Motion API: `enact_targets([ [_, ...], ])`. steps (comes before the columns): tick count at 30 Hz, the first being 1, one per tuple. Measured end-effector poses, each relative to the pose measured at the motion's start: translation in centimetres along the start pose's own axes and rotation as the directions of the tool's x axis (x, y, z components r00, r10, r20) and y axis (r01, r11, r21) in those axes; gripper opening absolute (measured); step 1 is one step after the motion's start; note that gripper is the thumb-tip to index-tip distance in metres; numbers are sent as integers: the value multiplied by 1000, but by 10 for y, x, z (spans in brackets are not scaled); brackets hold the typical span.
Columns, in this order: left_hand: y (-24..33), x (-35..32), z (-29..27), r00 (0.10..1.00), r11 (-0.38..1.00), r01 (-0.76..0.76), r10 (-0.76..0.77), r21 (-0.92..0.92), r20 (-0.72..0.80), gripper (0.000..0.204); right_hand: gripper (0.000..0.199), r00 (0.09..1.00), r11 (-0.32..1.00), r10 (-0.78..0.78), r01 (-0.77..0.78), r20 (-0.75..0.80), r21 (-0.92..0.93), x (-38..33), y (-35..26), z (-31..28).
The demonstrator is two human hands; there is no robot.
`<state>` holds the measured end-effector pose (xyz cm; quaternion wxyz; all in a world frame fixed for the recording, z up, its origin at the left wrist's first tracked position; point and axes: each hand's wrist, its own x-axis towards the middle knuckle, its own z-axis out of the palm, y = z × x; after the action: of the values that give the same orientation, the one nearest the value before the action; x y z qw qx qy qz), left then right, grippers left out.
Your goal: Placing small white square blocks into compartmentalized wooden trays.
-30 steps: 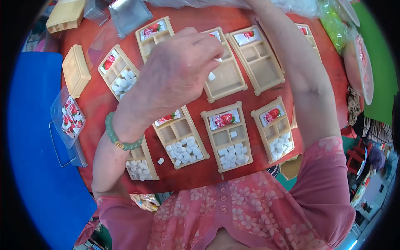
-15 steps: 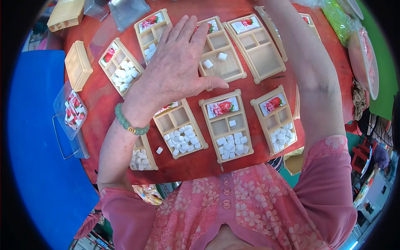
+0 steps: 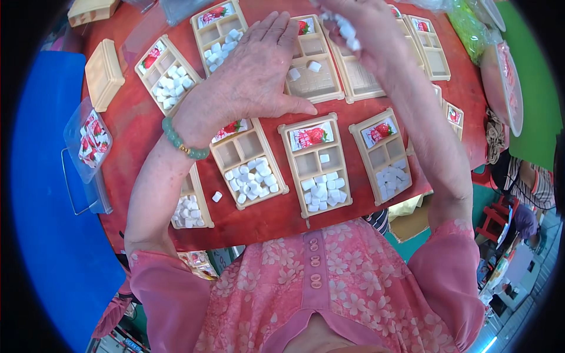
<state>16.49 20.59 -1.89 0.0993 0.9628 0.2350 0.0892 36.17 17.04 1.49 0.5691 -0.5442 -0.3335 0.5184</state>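
Note:
My left hand point(image 3: 252, 76), with a green bead bracelet at the wrist, stretches flat with its thumb apart over the upper trays. Beside its thumb is a beige compartment tray point(image 3: 321, 89) with two white marshmallows point(image 3: 315, 66) in its large section. At the top, my right hand point(image 3: 372, 29) is closed round a clump of white marshmallows point(image 3: 347, 30), above another tray point(image 3: 360, 81) whose large section shows bare. Nearer me, a middle tray point(image 3: 306, 166) holds a strawberry-print packet point(image 3: 312, 136) and a heap of marshmallows point(image 3: 322, 191).
More filled trays stand left and right on the red table point(image 3: 268, 226). One loose marshmallow point(image 3: 217, 196) lies near the front edge. A clear tub of strawberry-print packets point(image 3: 94, 141) sits at left, near a beige stack point(image 3: 104, 76). A pale bowl point(image 3: 501, 88) stands at right.
My right hand, mostly out of the picture before, now shows at the top with marshmallows in it. My left hand stays spread over the trays. The whole view has shifted slightly.

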Motion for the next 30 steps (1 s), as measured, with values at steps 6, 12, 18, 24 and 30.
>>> enact_targets([
  [6,0,6,-7,996,986,-82,84,-142,6,103,18,964,968,-249,251,92,-11,-13,50,10],
  [12,-8,5,4,939,953,-278,242,-120,-246,91,21,982,981,-179,183,65,-59,-26,44,13],
  [18,0,13,-14,984,993,-34,53,-117,170,122,22,971,953,-193,219,139,-209,-37,42,9],
  [24,-5,-1,-20,973,980,-167,181,-105,141,120,15,948,929,-205,267,244,-257,-43,44,8],
  [30,13,23,-39,893,998,3,-31,62,449,124,7,951,956,-237,265,201,-125,-29,48,-11],
])
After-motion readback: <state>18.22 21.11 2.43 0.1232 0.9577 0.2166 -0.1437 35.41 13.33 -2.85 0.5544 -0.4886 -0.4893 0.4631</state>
